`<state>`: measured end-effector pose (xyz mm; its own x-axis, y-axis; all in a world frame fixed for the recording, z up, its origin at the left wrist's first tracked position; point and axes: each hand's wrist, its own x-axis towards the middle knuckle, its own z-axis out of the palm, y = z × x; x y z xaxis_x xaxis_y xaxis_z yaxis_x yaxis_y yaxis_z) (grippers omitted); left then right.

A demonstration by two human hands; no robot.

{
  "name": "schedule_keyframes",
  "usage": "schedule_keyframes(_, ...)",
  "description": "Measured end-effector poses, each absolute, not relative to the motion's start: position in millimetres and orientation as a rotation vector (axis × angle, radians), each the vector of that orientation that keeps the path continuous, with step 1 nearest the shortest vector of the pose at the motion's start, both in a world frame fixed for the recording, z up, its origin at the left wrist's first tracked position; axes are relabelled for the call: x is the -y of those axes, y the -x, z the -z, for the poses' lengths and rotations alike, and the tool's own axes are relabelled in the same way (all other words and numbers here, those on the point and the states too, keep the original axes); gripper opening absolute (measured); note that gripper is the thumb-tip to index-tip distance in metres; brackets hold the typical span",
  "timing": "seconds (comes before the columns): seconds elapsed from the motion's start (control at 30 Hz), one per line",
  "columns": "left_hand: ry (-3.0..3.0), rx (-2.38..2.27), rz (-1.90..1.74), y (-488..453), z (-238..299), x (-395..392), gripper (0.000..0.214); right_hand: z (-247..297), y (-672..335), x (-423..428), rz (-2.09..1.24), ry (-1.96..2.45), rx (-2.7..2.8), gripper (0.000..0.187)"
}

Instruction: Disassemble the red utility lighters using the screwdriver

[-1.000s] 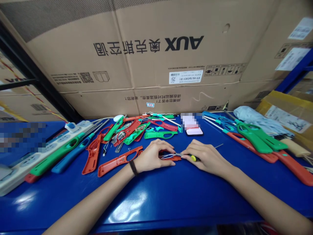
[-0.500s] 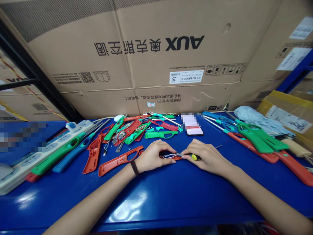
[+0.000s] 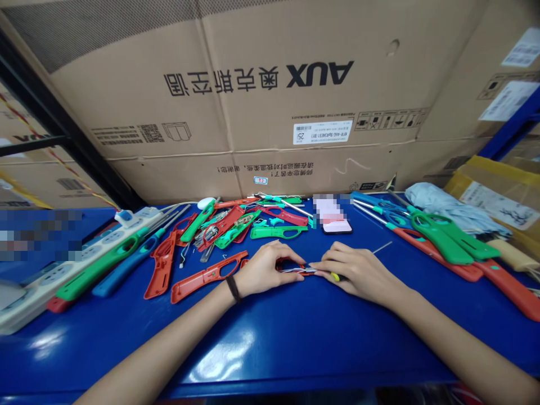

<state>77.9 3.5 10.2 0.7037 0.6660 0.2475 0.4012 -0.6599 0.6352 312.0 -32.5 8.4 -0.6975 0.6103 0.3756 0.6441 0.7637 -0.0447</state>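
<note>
The left hand (image 3: pixel 264 270) curls around a small red plastic lighter part (image 3: pixel 304 272) with thin wire in it (the fingers hide most of the grip). The right hand (image 3: pixel 358 273) is pressed closed on a yellow-handled screwdriver (image 3: pixel 334 276), its metal shaft reaching toward that part between the hands. An open red lighter shell (image 3: pixel 206 277) lies beside the left hand on the blue workbench (image 3: pixel 295 337). Farther off are scattered red, green and blue lighter shells (image 3: pixel 162 264), a phone (image 3: pixel 336 225), a power strip (image 3: pixel 37 295) and an AUX carton (image 3: pixel 253 112).
</note>
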Motion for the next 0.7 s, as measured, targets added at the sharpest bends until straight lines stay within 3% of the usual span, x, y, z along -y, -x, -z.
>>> schedule_keyframes(0.7, -2.338, -0.885, -0.645, -78.9, -9.2, -1.1, 0.023, -5.7, -313.4, 37.2, 0.171, 1.001, 2.638, 0.035)
